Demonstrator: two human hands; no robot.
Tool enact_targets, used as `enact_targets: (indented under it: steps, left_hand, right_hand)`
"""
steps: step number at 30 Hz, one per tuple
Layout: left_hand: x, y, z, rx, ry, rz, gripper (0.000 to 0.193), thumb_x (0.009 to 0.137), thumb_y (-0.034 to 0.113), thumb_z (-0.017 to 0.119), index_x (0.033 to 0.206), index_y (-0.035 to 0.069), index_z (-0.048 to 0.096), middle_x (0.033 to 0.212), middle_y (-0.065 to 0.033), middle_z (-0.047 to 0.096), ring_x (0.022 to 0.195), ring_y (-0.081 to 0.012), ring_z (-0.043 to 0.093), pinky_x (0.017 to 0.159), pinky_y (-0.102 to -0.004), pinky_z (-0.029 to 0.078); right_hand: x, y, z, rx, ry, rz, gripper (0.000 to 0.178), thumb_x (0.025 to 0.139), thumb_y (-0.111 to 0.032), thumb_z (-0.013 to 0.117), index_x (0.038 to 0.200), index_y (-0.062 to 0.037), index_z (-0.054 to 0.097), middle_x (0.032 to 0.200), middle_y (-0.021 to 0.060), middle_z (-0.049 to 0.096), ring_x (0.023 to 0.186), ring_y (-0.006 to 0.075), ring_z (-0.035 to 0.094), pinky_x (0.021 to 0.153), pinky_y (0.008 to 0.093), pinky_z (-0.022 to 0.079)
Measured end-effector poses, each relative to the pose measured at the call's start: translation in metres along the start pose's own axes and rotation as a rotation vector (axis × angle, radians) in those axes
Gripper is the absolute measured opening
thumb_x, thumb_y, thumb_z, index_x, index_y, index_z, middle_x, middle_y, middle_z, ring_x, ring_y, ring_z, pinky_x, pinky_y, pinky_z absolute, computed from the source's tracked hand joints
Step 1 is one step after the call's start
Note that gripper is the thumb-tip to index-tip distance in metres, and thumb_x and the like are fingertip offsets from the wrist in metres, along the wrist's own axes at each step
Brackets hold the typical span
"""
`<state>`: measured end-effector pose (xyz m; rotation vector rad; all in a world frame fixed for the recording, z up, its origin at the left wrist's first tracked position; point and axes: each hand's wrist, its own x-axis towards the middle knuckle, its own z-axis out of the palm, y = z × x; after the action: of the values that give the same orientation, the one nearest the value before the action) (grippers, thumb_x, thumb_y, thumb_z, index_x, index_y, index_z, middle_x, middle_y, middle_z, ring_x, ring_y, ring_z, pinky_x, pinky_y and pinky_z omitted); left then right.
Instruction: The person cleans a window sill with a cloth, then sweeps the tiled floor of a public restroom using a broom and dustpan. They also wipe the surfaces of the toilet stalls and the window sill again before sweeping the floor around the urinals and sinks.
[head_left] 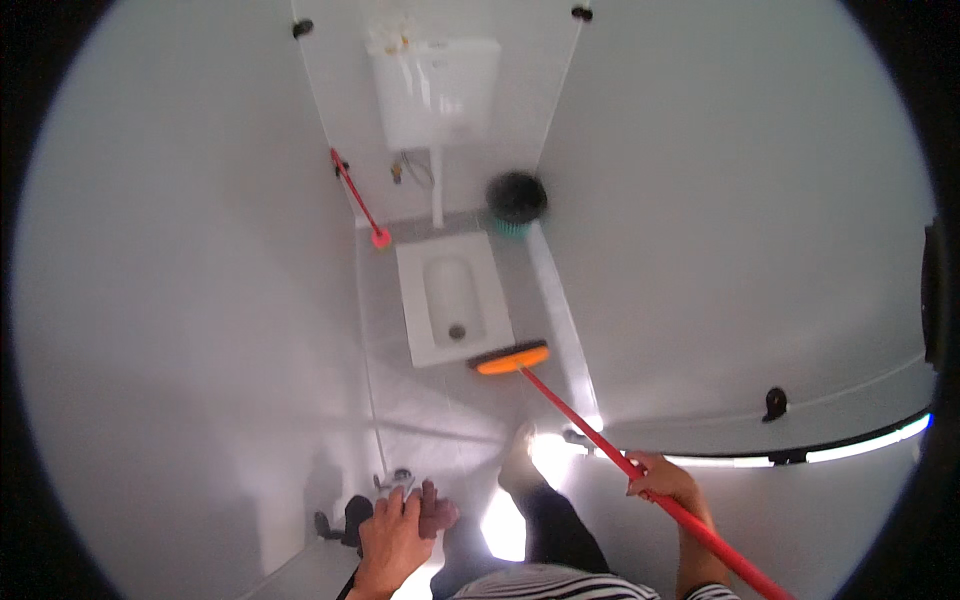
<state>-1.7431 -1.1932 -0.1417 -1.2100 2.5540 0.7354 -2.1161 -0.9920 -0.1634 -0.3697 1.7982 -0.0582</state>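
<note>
My right hand (665, 478) is wrapped round the red handle of a broom (600, 442). Its orange head, edged with dark bristles, rests on the grey floor by the near right corner of a white squat toilet (409, 300). At lower left, my left hand (395, 540) is raised with its fingers apart and partly bent. It is nearest to a small metal latch (400, 476), and I cannot tell whether it touches it. Black fittings show just left of that hand.
Against the far wall hangs a white cistern (437, 100) with a pipe running down. A red-handled toilet brush (359, 198) leans at the far left. A bin (516, 198) with a black liner stands at the far right. Pale partition walls (720, 230) close in both sides.
</note>
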Motion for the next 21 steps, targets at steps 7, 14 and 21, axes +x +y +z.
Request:
enact_targets:
  steps: [7,14,21]
  left_hand:
    - [-0.013,-0.006,-0.004,-0.032,-0.052,0.028,0.055,0.064,0.022,0.072,0.113,0.006,0.055,0.104,-0.0110,0.054,0.090,-0.0312,0.061,0.063,-0.0469,0.053]
    - [-0.031,0.010,0.010,0.007,-0.120,0.050,0.051,0.067,0.024,0.070,0.113,0.006,0.055,0.112,-0.0111,0.055,0.094,-0.0323,0.060,0.068,-0.0478,0.052]
    - [-0.016,-0.024,0.069,-0.117,0.033,0.046,0.057,0.066,0.022,0.073,0.115,0.004,0.051,0.110,-0.0142,0.057,0.098,-0.0363,0.058,0.080,-0.0463,0.049]
  right_hand:
    - [0.066,0.126,0.045,0.327,0.088,0.104,0.048,0.071,-0.003,0.073,0.114,0.0028,0.052,0.066,0.0086,0.061,0.051,0.0151,0.058,0.044,0.0275,0.047]
    - [0.045,0.168,0.092,0.279,0.132,-0.018,0.037,0.073,-0.010,0.073,0.102,0.0043,0.056,0.065,0.0104,0.062,0.051,0.0193,0.061,0.044,0.0314,0.050]
    - [0.056,0.105,0.090,0.147,0.168,0.010,0.043,0.075,-0.005,0.067,0.115,0.0027,0.053,0.071,0.0106,0.061,0.054,0.0186,0.060,0.045,0.0291,0.049]
